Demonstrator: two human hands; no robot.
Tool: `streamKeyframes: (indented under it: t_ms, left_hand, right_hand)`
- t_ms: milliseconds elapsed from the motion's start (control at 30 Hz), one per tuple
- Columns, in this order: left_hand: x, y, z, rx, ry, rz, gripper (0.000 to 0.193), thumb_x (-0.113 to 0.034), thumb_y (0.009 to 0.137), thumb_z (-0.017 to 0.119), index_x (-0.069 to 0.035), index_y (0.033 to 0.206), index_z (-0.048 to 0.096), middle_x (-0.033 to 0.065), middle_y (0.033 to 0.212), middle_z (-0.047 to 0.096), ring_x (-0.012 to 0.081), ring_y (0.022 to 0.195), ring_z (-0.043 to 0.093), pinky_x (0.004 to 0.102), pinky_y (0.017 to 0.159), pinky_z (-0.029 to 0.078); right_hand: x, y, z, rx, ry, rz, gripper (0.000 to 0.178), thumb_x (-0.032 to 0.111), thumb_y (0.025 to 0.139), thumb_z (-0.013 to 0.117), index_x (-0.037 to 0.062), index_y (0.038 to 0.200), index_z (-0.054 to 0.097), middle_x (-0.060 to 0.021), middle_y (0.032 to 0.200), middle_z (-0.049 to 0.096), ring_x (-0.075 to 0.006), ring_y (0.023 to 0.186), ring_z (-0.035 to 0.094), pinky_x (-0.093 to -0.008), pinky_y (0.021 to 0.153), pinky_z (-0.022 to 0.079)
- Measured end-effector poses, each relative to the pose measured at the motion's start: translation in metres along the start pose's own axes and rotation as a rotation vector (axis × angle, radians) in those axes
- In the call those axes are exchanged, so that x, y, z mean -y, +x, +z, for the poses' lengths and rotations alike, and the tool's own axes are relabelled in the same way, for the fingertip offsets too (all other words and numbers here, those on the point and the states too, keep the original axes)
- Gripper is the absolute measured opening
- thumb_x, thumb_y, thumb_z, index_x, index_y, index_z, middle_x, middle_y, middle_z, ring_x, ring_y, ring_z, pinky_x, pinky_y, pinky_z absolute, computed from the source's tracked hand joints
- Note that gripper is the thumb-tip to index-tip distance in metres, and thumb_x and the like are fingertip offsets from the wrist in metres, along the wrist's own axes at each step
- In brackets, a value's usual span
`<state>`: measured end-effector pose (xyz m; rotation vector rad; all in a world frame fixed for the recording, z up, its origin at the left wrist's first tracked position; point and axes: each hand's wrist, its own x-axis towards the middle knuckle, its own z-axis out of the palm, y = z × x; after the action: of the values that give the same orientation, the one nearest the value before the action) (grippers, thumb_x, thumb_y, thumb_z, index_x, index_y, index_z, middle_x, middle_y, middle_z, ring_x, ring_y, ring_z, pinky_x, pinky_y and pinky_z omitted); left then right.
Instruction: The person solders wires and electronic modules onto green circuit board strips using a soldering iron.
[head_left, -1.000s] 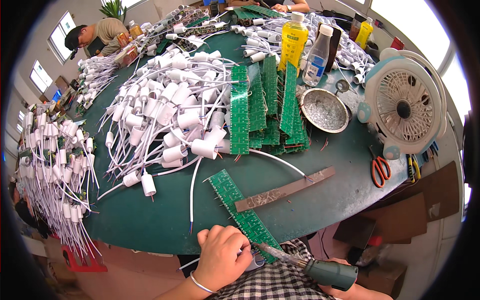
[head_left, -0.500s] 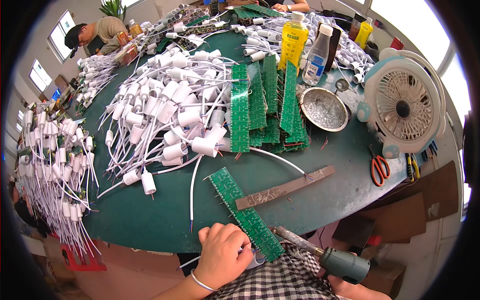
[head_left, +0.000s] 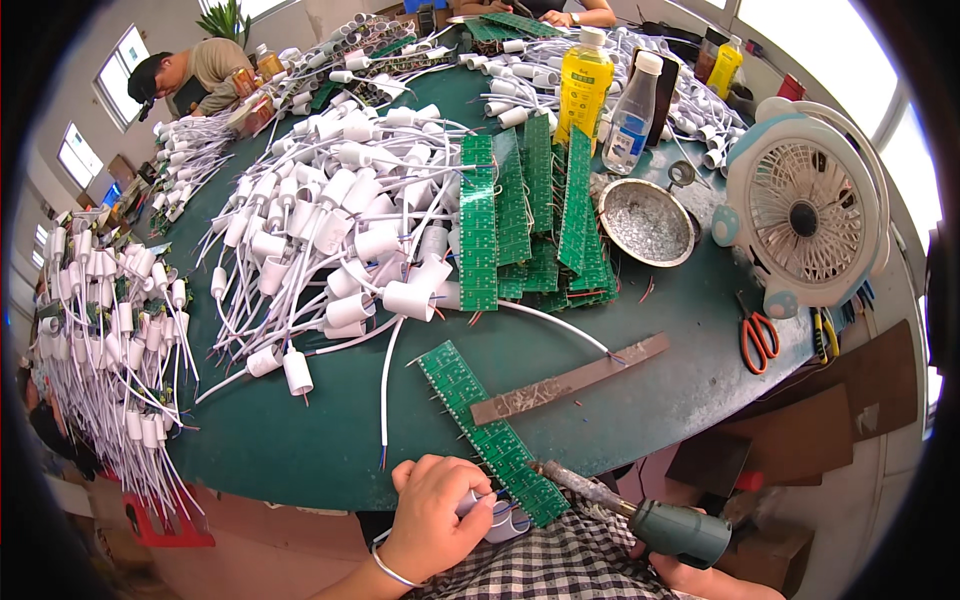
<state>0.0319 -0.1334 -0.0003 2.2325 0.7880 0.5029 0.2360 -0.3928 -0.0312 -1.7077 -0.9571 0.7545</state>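
My left hand (head_left: 440, 515) is closed at the table's near edge, pinching a white cable whose thin wires reach the near end of a green circuit board strip (head_left: 490, 430). Beside those fingers hangs a white lamp socket (head_left: 508, 522), partly hidden. The board slants over the edge toward my checked clothing. My right hand (head_left: 682, 575), mostly hidden, grips the dark green handle of a soldering iron (head_left: 683, 530). The iron's tip lies at the board's right edge; I cannot tell whether it touches. A brown bar (head_left: 570, 378) lies across the board's middle.
White lamp sockets with cables (head_left: 330, 210) are heaped on the left of the green table (head_left: 300, 440). Beyond the bar stand stacked green boards (head_left: 510, 220), a metal bowl (head_left: 648, 225) and bottles (head_left: 583, 85). A fan (head_left: 805, 215) and orange-handled scissors (head_left: 760, 340) are at right. Other people sit farther back.
The soldering iron has moved slightly left, its tip now closer to the board. My left hand has shifted a little, and more of the white socket shows beside it.
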Motion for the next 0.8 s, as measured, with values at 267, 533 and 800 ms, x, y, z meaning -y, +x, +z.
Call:
streamKeyframes:
  t_ms: [267,533,800]
  left_hand:
    - [-0.009,0.007,0.001,0.023,0.086,-0.028,0.007,-0.011,0.074,0.069,-0.012,0.078,0.062,0.0001,0.087,0.062,0.0215,0.084,0.054,0.0372,0.080,0.032]
    - [-0.006,0.007,0.001,0.055,0.046,-0.043,0.006,-0.010,0.074,0.069,-0.011,0.080,0.066,0.0010,0.090,0.058,0.0223,0.087,0.054,0.0378,0.081,0.035]
    - [-0.006,0.007,0.001,0.065,0.031,-0.053,0.006,-0.012,0.074,0.068,-0.012,0.078,0.064,-0.0005,0.090,0.058,0.0215,0.086,0.052,0.0385,0.080,0.033]
  right_hand:
    - [0.010,0.009,-0.001,0.024,-0.178,-0.142,0.033,0.012,0.084,0.068,-0.0005,0.113,0.057,-0.0140,0.106,0.061,-0.0248,0.088,0.060,-0.0386,0.080,0.049]
    - [0.011,0.013,-0.004,0.111,-0.014,-0.027,0.035,0.014,0.084,0.068,0.0000,0.114,0.058,-0.0138,0.106,0.061,-0.0263,0.093,0.060,-0.0388,0.082,0.048]
    - [0.018,0.017,-0.005,0.104,-0.120,-0.122,0.039,0.014,0.084,0.069,-0.0004,0.118,0.057,-0.0147,0.111,0.061,-0.0273,0.098,0.060,-0.0390,0.086,0.047]
